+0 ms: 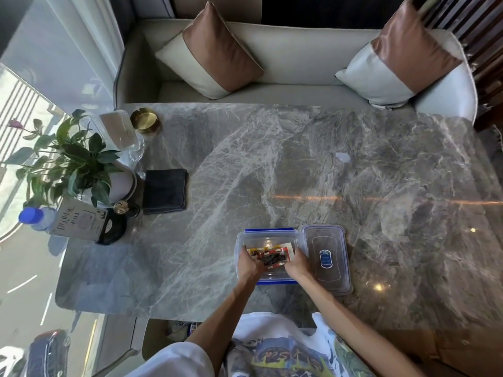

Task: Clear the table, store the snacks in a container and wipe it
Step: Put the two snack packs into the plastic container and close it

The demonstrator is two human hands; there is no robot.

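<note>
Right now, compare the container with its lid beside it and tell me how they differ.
The container sits open with snack packets inside; the lid lies flat on the table to its right, holding nothing. Both hands, left and right, reach into the container; neither touches the lid. The container shows blue clips on its near and far edges; the lid carries a blue oval label. Both are clear plastic with rounded corners.

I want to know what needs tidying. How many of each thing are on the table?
Containers: 1
Lids: 1
Cloths: 1
Bottles: 1
Plants: 1
Gold dishes: 1
Snack packets: bunched, cannot count
Total, snacks aside: 6
</note>
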